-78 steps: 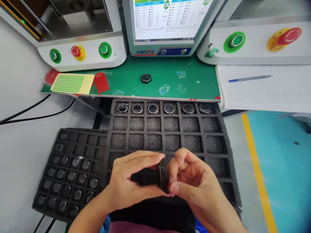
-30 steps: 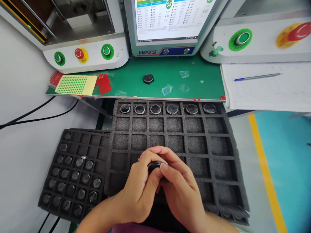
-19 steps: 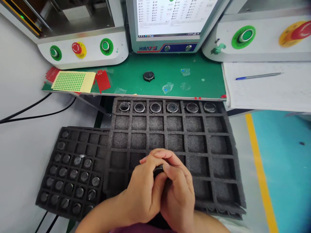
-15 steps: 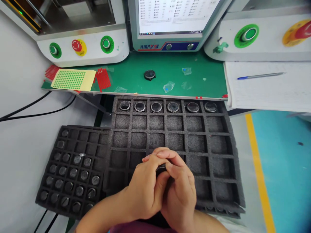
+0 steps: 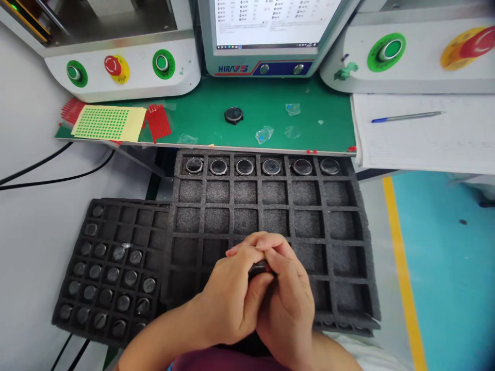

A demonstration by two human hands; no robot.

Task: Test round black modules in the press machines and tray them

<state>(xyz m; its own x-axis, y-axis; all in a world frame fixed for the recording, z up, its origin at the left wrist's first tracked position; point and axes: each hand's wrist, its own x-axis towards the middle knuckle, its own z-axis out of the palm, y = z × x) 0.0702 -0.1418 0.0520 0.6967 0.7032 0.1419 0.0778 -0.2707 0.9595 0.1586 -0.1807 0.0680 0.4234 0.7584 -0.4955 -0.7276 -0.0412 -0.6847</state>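
Note:
My left hand (image 5: 228, 299) and my right hand (image 5: 288, 304) are pressed together over the near part of a large dark foam tray (image 5: 348, 242). Both close around a small round black watch case (image 5: 258, 268), of which only a dark sliver shows between the fingers. The tray's far row holds several round watch cases (image 5: 245, 166) with shiny faces; its other cells show bare foam. One more black watch case (image 5: 233, 115) lies alone on the green bench mat (image 5: 216, 113).
A smaller foam tray (image 5: 112, 268) with several small round parts lies at the left. Sticker sheets (image 5: 104, 122), bits of clear film (image 5: 262, 135), a paper sheet with a pen (image 5: 406, 117), machines with buttons (image 5: 114, 66) and a monitor (image 5: 266, 31) line the bench.
Earlier the watch case stood edge-on between spread fingertips. Both hands have since closed over it and stayed clasped, shifting only slightly. The view has drifted a little.

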